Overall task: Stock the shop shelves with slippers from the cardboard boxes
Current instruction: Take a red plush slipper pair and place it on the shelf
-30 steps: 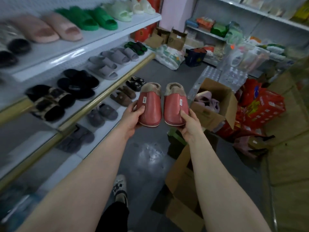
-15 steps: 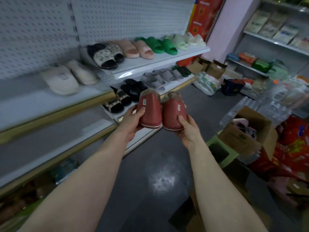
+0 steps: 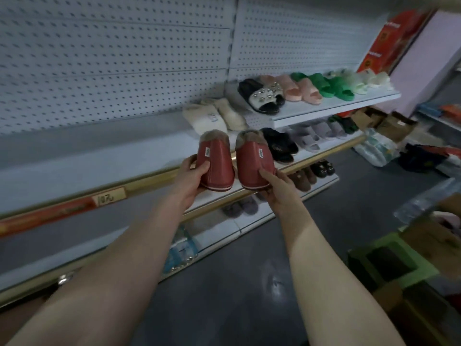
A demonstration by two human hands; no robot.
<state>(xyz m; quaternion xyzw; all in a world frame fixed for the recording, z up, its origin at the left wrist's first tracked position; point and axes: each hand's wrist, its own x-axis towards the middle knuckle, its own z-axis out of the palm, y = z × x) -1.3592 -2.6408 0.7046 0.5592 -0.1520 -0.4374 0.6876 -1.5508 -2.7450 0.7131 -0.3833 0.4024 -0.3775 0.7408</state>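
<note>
Since the earlier frames, both arms have carried the red pair leftward along the shelving, away from the cardboard box [image 3: 435,236] at the right edge. The pair is now held in the air in front of the gold rail of the middle shelf [image 3: 99,168], just short of the cream slippers [image 3: 214,117] already lying on it. The left hand [image 3: 193,179] is clamped on the toe end of the left slipper [image 3: 216,168], thumb on the upper and fingers beneath the sole. The right hand [image 3: 277,188] grips the toe end of the right slipper [image 3: 254,166] in the same manner. The two slippers sit side by side, close together, and whether they touch cannot be told. Each long axis runs away from the person toward the pegboard [image 3: 124,58], and the two axes are roughly parallel. The closed toes point back at the person, the fur-lined openings point toward the shelf, and the uppers face up. Expected handling: light, with a smooth upper that may slide under a loose thumb, a soft collar that deforms if squeezed, and a firmer sole. The toe and sole edge look like the sound place to hold. Neither slipper looks fragile. The bare stretch of shelf left of the cream pair appears to be the likely set-down zone
</note>
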